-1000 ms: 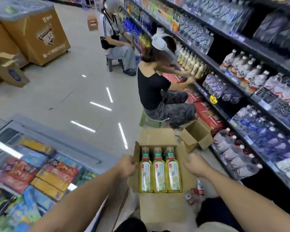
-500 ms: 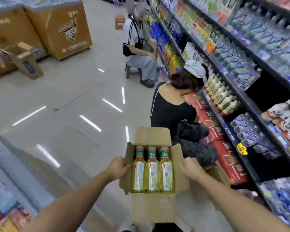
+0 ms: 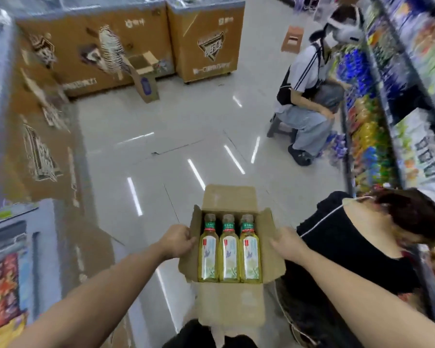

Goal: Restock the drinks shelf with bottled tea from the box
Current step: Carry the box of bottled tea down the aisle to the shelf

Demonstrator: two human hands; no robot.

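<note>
I carry an open cardboard box (image 3: pixel 230 301) in front of me, its flaps folded outward. Three bottles of yellow-green tea (image 3: pixel 228 249) with green neck labels lie side by side in its far half. My left hand (image 3: pixel 177 241) grips the box's left flap and wall. On the opposite side, my right hand (image 3: pixel 288 243) grips the right flap. The drinks shelf (image 3: pixel 377 136) runs along the right side of the aisle, packed with coloured bottles.
A person in a black top (image 3: pixel 357 249) crouches right beside the box on the right. Farther down, another person (image 3: pixel 309 96) sits on a stool at the shelf. Brown chest freezers (image 3: pixel 206 38) and an open carton (image 3: pixel 143 76) stand at the back; a freezer (image 3: pixel 8 272) is at left.
I have walked forward along the aisle with the box; the crouching person is now level with me at right, the seated person nearer. Both hands keep their grip.
</note>
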